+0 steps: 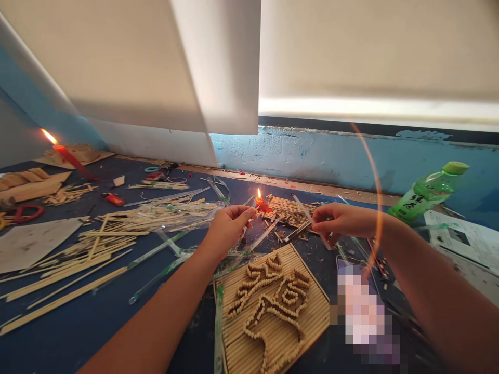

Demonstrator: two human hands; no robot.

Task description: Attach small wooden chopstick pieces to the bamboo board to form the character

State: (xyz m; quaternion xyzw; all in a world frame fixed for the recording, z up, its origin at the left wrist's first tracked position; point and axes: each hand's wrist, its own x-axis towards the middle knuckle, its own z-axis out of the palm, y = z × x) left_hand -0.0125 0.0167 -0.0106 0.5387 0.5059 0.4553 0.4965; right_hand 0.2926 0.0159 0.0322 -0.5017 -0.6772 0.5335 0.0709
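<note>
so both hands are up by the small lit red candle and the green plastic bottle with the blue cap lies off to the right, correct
Not quite: in the head view the green plastic bottle has a yellow-green cap, not blue. Both the left hand and right hand are by the small lit red candle.

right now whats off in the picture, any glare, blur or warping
Head view: a thin orange flare arc curves down across the right arm, likely from the candle burning between the left hand and right hand; a pixelated patch covers something lower right; the wall edge bows from the wide lens; the paper sheets above are brightly lit.
</note>
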